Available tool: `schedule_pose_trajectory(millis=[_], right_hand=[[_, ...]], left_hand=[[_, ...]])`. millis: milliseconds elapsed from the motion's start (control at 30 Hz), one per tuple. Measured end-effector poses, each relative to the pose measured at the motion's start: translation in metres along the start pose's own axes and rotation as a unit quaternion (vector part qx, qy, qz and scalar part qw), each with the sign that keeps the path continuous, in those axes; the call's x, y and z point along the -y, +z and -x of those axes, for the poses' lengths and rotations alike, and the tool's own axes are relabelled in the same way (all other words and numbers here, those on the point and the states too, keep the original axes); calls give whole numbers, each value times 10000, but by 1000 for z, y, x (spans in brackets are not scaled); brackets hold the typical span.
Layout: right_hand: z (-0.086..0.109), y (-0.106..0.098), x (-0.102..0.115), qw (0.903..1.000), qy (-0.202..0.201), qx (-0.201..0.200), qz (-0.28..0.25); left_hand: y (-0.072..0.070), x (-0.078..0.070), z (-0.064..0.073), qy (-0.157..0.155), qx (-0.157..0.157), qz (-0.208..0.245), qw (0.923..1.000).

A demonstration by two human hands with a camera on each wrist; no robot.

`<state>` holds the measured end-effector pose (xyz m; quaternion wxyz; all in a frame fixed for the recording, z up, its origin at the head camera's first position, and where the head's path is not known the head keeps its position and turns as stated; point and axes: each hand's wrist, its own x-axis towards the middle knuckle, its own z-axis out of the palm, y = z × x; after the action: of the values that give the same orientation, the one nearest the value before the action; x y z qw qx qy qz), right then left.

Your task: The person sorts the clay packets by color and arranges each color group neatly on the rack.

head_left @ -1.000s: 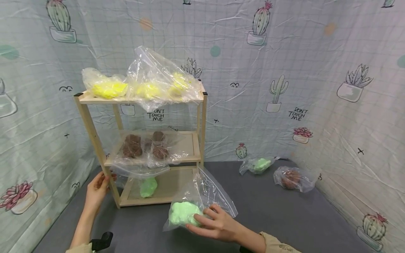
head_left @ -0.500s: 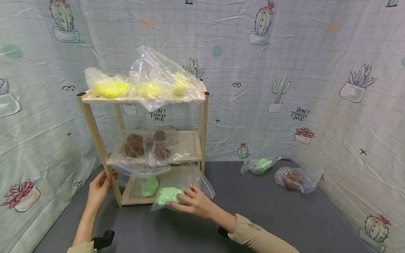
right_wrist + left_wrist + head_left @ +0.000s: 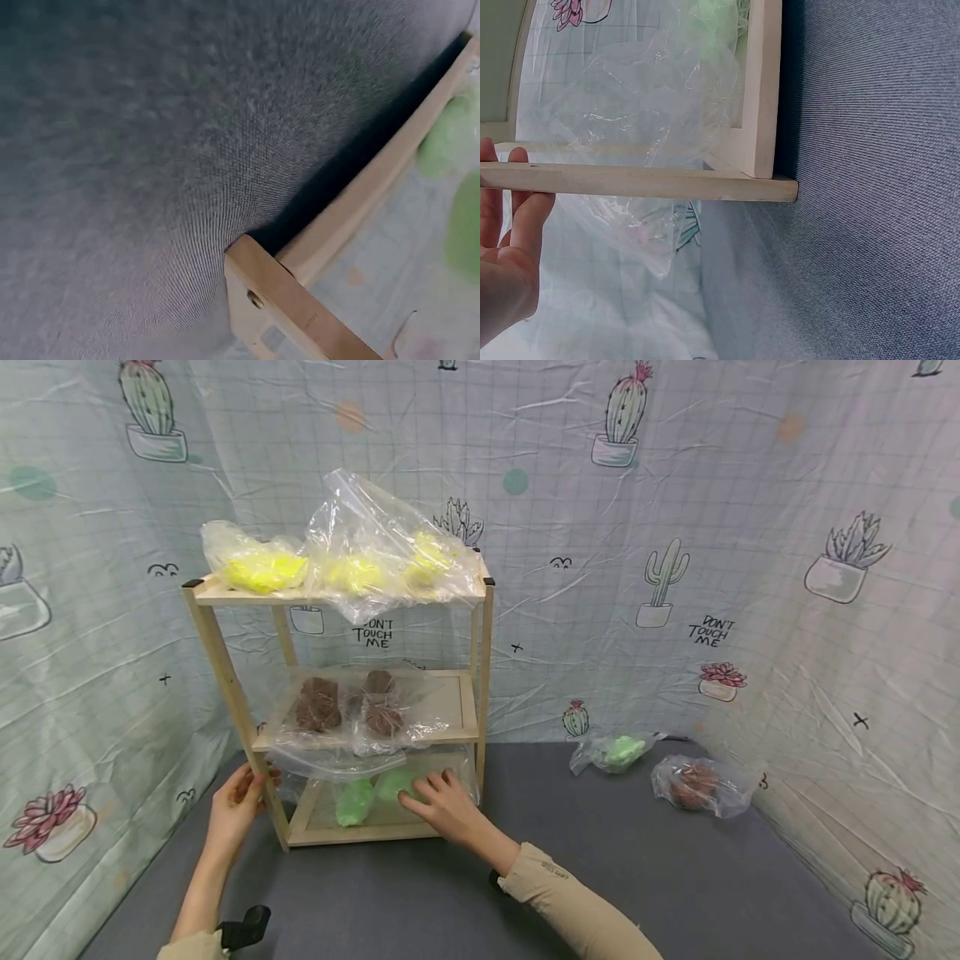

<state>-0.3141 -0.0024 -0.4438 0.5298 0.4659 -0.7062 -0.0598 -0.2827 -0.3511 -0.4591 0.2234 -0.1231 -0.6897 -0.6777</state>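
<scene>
At the left front post (image 3: 667,182) of a wooden three-tier rack (image 3: 486,660), my left hand (image 3: 234,806) grips the wood, thumb and fingers on either side. My right hand (image 3: 450,810) holds a clear zip bag with a light green lump (image 3: 392,783) over the bottom shelf, fingers curled at the bag's right side. Left of it on that shelf lies another bagged green lump (image 3: 355,802). The right wrist view misses the hand; it shows blurred green shapes (image 3: 465,232) behind the shelf edge (image 3: 360,202).
Bagged brown lumps (image 3: 318,704) lie on the middle shelf, one bag overhanging its front. Bagged yellow lumps (image 3: 266,572) cover the top. On the grey table (image 3: 600,868), a green bag (image 3: 622,750) and a brown bag (image 3: 692,785) lie right. Printed curtains surround everything.
My right hand has moved left and away from me, taking the green bag from in front of the rack into the bottom tier. The left hand stays on the post.
</scene>
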Motion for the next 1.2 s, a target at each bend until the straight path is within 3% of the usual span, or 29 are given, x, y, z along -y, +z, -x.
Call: schedule_pose_trajectory(millis=[100, 133, 167, 233, 400, 533, 633, 767, 867, 900, 1000, 1067, 1200], right_hand=[[0, 9, 1, 9995, 155, 170, 205], [1, 11, 2, 9991, 213, 250, 256], [1, 13, 3, 9987, 271, 355, 265], [2, 17, 5, 9974, 368, 577, 243], [6, 19, 12, 9890, 565, 1367, 86], [5, 14, 16, 9762, 561, 2064, -367], [4, 9, 17, 9599, 579, 2609, -845], [2, 2, 18, 9397, 768, 3075, -1285], [0, -2, 20, 9286, 1022, 3289, -1384], [0, -2, 21, 9263, 1089, 3349, -1339], [-2, -1, 23, 9249, 1197, 3384, -1258], [-3, 2, 25, 9241, 1188, 3388, -1310], [-6, 8, 27, 9094, 1194, 3515, -1876]], left_hand=[[29, -52, 13, -26, -78, -142, 9999], [36, -65, 16, -55, -108, -200, 9997], [39, -68, 17, 0, -112, -133, 9998], [36, -63, 16, 39, -60, -107, 9999], [14, -24, 7, 179, 143, 69, 9997], [16, -30, 10, 136, 92, -1, 9999], [21, -40, 12, -1, -25, -324, 9995], [11, -20, 7, 123, 31, -90, 9999], [6, -10, 4, 201, 63, 160, 9997], [7, -13, 4, 196, 94, -8, 9998], [10, -18, 5, 195, 73, 178, 9996], [14, -24, 6, 154, 39, 11, 9999], [16, -27, 8, 226, 40, 208, 9995]])
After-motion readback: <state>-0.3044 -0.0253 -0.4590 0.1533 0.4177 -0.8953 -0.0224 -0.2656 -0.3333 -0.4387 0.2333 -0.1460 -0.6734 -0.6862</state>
